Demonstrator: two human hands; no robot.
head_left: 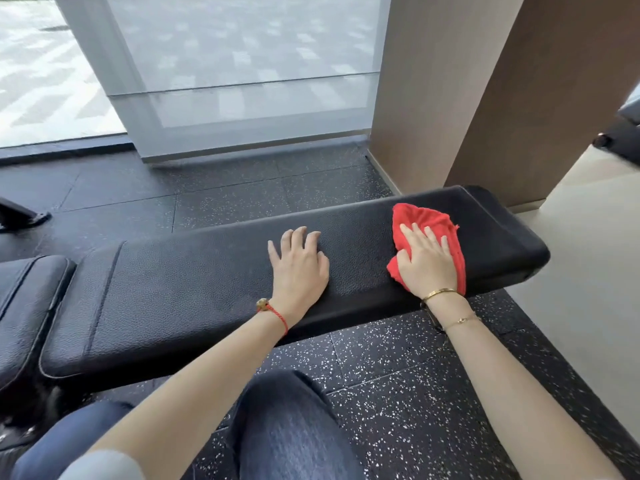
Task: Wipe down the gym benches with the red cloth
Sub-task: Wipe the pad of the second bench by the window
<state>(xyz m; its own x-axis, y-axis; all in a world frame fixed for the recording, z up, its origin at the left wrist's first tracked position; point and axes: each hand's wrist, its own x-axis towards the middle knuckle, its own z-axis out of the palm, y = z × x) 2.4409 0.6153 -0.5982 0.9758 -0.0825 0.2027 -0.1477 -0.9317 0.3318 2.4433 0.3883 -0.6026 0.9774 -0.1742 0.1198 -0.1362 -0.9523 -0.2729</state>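
Observation:
A long black padded gym bench runs across the view from lower left to upper right. The red cloth lies bunched on the bench's right end. My right hand presses flat on the cloth with fingers spread and straight. Further left, my left hand rests palm down on the bare bench pad, fingers slightly spread, holding nothing.
A second black pad adjoins the bench at the far left. Speckled black rubber floor surrounds it. A brown pillar stands behind the right end, a glass wall behind the middle. My knees are just below the bench.

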